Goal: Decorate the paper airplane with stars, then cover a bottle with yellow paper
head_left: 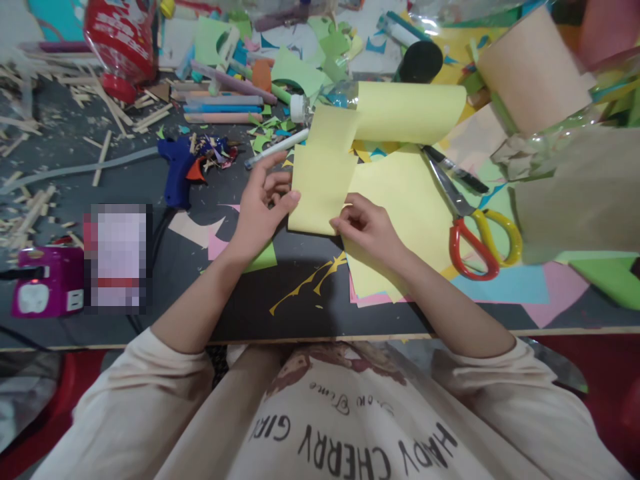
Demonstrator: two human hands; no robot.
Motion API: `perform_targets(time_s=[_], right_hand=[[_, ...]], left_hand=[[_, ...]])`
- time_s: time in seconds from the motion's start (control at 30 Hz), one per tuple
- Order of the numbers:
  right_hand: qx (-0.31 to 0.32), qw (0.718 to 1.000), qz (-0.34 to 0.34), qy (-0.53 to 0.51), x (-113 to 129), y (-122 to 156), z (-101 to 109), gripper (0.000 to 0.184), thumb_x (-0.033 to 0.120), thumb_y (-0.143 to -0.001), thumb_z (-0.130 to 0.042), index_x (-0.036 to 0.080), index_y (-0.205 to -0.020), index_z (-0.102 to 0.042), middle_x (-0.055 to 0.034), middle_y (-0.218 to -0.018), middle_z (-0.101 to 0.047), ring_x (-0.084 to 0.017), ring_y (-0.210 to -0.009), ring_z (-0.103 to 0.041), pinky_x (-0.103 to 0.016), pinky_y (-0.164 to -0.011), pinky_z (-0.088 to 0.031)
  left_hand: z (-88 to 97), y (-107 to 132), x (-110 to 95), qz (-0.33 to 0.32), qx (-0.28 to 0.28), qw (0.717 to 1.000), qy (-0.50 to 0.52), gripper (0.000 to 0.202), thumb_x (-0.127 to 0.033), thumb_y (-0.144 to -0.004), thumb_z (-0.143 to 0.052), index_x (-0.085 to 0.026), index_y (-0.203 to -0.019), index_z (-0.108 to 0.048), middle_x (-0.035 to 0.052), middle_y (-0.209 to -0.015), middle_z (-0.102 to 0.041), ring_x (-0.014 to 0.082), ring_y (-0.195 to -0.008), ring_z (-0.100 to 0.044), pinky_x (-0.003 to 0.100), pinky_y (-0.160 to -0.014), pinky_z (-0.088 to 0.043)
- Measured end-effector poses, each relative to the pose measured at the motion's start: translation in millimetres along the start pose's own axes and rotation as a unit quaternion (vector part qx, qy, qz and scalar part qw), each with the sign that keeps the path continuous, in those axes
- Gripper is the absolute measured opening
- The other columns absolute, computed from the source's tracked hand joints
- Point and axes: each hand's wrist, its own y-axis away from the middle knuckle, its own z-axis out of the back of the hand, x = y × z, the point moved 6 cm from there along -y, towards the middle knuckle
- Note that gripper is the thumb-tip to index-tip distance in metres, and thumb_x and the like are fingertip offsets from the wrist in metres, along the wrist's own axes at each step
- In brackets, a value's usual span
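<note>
A pale yellow paper strip [323, 177] runs from my hands up to a clear plastic bottle [333, 99], where it curls around the bottle as a yellow roll. My left hand [260, 203] pinches the strip's left edge between thumb and fingers. My right hand [367, 227] pinches its lower right corner. Both hands hold the strip just above the dark tabletop [270, 303]. A larger yellow sheet [405, 213] lies flat under my right hand, on pink and blue sheets.
Red-and-yellow scissors [470, 227] lie right of the yellow sheet. A blue glue gun [175, 167] and a white pen [277, 148] are at upper left. Coloured paper scraps, chalk-like sticks, wooden sticks, a black roll [420, 61], and a purple power strip [47, 290] crowd the table.
</note>
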Motion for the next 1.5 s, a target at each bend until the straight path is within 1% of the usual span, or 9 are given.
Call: perform_targets(time_s=[0.13, 0.27, 0.47, 0.6, 0.73, 0.83, 1.03, 1.23, 1.5], right_hand=[[-0.004, 1.000, 0.009, -0.026, -2, 0, 0, 0.040, 0.046, -0.086, -0.070, 0.025, -0.114, -0.051, 0.0083, -0.064, -0.054, -0.012, -0.058, -0.051, -0.028, -0.061, -0.041], [-0.085, 0.996, 0.030, -0.022, -2, -2, 12, 0.048, 0.059, -0.086, -0.070, 0.028, -0.117, -0.049, 0.0069, -0.072, -0.051, -0.012, -0.059, -0.050, -0.028, -0.059, -0.045], [-0.109, 0.993, 0.022, -0.047, -5, -6, 19, 0.060, 0.076, -0.079, -0.067, 0.031, -0.111, -0.047, 0.0012, -0.091, -0.057, -0.012, -0.062, -0.052, -0.029, -0.056, -0.050], [-0.102, 0.991, 0.006, -0.081, -6, -6, 18, 0.053, 0.071, -0.079, -0.071, 0.029, -0.104, -0.051, 0.0020, -0.082, -0.058, -0.013, -0.062, -0.052, -0.028, -0.053, -0.047], [-0.073, 0.992, -0.008, -0.106, -4, -5, 13, 0.052, 0.066, -0.076, -0.076, 0.029, -0.105, -0.053, 0.0040, -0.076, -0.057, -0.014, -0.064, -0.056, -0.029, -0.059, -0.051], [-0.047, 0.990, -0.027, -0.131, -2, -3, 6, 0.056, 0.069, -0.072, -0.077, 0.027, -0.102, -0.054, 0.0024, -0.081, -0.063, -0.015, -0.071, -0.062, -0.030, -0.066, -0.054], [-0.002, 0.987, -0.050, -0.153, 2, 0, -1, 0.052, 0.062, -0.075, -0.080, 0.025, -0.104, -0.058, 0.0044, -0.073, -0.061, -0.011, -0.062, -0.055, -0.026, -0.061, -0.049], [-0.035, 0.993, -0.041, -0.104, 0, 0, 6, 0.047, 0.067, -0.079, -0.074, 0.027, -0.100, -0.062, 0.0084, -0.057, -0.040, -0.011, -0.053, -0.040, -0.026, -0.052, -0.039], [-0.026, 0.995, -0.031, -0.093, 0, -1, 6, 0.044, 0.066, -0.082, -0.071, 0.027, -0.099, -0.061, 0.0084, -0.056, -0.036, -0.012, -0.053, -0.040, -0.026, -0.052, -0.042]], left_hand=[[1.1, 4, 2, 0.026, -0.011, 0.999, -0.028, 0.071, -0.060, -0.077, -0.081, -0.030, -0.133, -0.050, 0.0019, -0.094, -0.072, 0.0195, -0.086, -0.071, 0.029, -0.068, -0.050], [1.5, 4, -3, 0.023, -0.017, 1.000, -0.013, 0.074, -0.057, -0.074, -0.084, -0.032, -0.135, -0.050, -0.0009, -0.084, -0.067, 0.0194, -0.083, -0.070, 0.030, -0.072, -0.054], [-13.9, 8, -18, 0.067, 0.054, 0.996, 0.007, 0.075, -0.050, -0.073, -0.086, -0.032, -0.136, -0.051, -0.0068, -0.065, -0.059, 0.0105, -0.055, -0.055, 0.023, -0.054, -0.044], [-24.4, 14, -21, 0.103, 0.113, 0.988, 0.008, 0.081, -0.045, -0.074, -0.086, -0.032, -0.145, -0.047, -0.0102, -0.053, -0.053, 0.0084, -0.044, -0.044, 0.022, -0.046, -0.036], [-26.9, 15, -21, 0.102, 0.131, 0.986, -0.002, 0.081, -0.047, -0.076, -0.083, -0.033, -0.146, -0.047, -0.0077, -0.060, -0.059, 0.0098, -0.050, -0.051, 0.021, -0.049, -0.039], [-25.7, 12, -23, 0.067, 0.121, 0.990, -0.006, 0.073, -0.050, -0.076, -0.081, -0.034, -0.141, -0.052, -0.0050, -0.071, -0.060, 0.0094, -0.057, -0.052, 0.020, -0.054, -0.042], [-25.9, 10, -30, 0.079, 0.112, 0.991, -0.011, 0.058, -0.036, -0.076, -0.081, -0.029, -0.130, -0.062, -0.0079, -0.065, -0.036, 0.0081, -0.054, -0.033, 0.021, -0.050, -0.032], [-25.9, 11, -33, 0.094, 0.100, 0.990, -0.022, 0.049, -0.030, -0.074, -0.081, -0.026, -0.121, -0.066, -0.0077, -0.066, -0.040, 0.0080, -0.055, -0.037, 0.021, -0.053, -0.033], [-23.1, 10, -30, 0.076, 0.082, 0.993, -0.039, 0.032, -0.035, -0.074, -0.082, -0.025, -0.104, -0.076, -0.0035, -0.067, -0.045, 0.0088, -0.056, -0.035, 0.022, -0.051, -0.029]])
